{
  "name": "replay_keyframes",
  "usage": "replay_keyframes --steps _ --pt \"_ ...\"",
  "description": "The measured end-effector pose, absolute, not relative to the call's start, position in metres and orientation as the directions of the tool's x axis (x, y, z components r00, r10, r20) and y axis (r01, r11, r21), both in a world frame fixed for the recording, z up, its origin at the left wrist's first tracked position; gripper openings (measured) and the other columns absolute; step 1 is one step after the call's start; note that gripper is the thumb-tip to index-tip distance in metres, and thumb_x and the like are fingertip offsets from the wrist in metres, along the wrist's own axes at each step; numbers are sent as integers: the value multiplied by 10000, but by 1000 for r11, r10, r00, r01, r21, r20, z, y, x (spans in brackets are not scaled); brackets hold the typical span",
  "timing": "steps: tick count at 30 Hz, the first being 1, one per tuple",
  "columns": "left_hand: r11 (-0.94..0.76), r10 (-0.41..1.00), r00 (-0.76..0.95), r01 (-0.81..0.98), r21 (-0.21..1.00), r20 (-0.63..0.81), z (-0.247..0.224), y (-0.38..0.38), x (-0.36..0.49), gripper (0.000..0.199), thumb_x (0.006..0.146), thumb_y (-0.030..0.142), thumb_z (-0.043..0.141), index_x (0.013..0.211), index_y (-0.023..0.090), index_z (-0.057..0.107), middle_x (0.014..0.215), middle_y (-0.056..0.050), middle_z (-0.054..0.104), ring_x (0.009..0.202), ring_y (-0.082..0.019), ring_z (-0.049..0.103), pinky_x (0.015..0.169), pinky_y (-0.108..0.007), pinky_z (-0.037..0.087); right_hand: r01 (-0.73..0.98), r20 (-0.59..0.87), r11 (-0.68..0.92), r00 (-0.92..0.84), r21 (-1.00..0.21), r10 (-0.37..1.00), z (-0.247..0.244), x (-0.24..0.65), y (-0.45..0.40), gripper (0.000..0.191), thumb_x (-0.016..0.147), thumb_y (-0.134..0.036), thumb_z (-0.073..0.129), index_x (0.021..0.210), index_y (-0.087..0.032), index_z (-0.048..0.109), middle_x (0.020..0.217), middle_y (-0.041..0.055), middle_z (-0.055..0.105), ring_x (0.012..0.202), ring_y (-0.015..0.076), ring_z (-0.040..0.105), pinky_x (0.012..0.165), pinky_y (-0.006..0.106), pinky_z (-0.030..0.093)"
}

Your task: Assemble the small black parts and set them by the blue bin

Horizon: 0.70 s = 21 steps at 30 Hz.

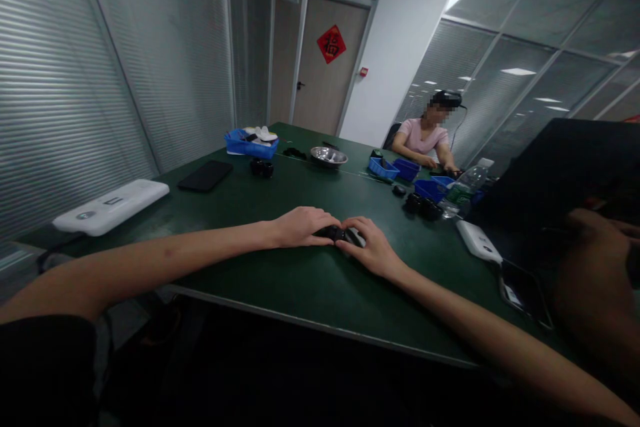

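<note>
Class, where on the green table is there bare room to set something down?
One bare patch of table lies between the bowl and the left hand; another, between the forearms and the near edge. It is crowded farther right, where blue bins, black pieces and a bottle cluster, and where the left and right hand meet on a black part.

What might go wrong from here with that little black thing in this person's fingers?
The small black part, held between the left hand and right hand, might slip away across the green table. The plastic bottle stands close beside other black parts; a knock could perhaps tip it onto them.
</note>
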<state>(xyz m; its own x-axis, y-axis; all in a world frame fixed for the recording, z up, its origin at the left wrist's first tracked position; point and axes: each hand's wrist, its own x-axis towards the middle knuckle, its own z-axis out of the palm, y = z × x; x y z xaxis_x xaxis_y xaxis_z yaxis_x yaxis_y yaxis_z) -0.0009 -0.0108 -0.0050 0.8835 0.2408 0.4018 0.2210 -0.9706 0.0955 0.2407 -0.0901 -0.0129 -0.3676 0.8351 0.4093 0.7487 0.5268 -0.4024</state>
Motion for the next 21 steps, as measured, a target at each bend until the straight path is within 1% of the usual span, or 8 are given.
replay_keyframes --steps 5,7,11,14,17,19,21 --pt "-970 241 885 221 97 398 -5 -10 -1 406 987 420 621 1301 163 611 1184 -111 709 1049 -242 678 917 -362 513 751 378 506 -361 -424 853 -12 239 -91 262 997 -452 592 1087 -235 709 1229 87 671 1155 271 600 1021 478 477" --pt "-971 239 884 213 107 401 -6 -9 -2 408 986 418 623 1307 167 608 1190 -112 706 1051 -238 678 916 -357 515 743 392 523 -372 -418 841 -11 240 -91 251 972 -445 635 1098 -237 699 1236 87 665 1155 276 596 1018 482 481" --pt "-970 242 882 214 115 405 -7 -8 -2 413 986 420 620 1308 161 603 1182 -117 707 1046 -242 681 918 -367 515 742 414 532 -369 -408 832 -12 241 -91 309 910 -414 719 1159 -240 662 1222 83 662 1136 278 591 1005 480 487" --pt "-972 233 880 207 108 414 -7 -8 -2 401 982 412 625 1297 163 609 1178 -115 711 1043 -244 681 917 -370 513 759 383 502 -354 -416 853 -12 240 -90 293 932 -442 683 1147 -242 683 1229 86 666 1140 281 591 1001 486 488" --pt "-973 230 883 202 111 410 -7 -8 -1 400 980 409 629 1298 168 605 1194 -112 708 1055 -240 679 921 -363 511 761 359 496 -363 -418 860 -12 240 -90 263 984 -453 605 1079 -235 717 1231 85 675 1143 274 599 1007 485 484" --pt "-972 234 883 206 113 407 -6 -9 -2 399 982 412 626 1297 168 604 1189 -111 707 1057 -238 678 921 -356 510 750 379 517 -375 -413 846 -12 240 -90 240 975 -436 627 1074 -234 711 1237 83 670 1154 272 596 1015 480 481" --pt "-970 242 882 214 115 404 -6 -9 -2 401 986 421 620 1292 162 604 1169 -113 708 1045 -237 679 912 -349 511 744 406 532 -374 -405 833 -13 240 -89 251 931 -406 694 1113 -234 684 1238 83 662 1154 274 591 1013 477 484"
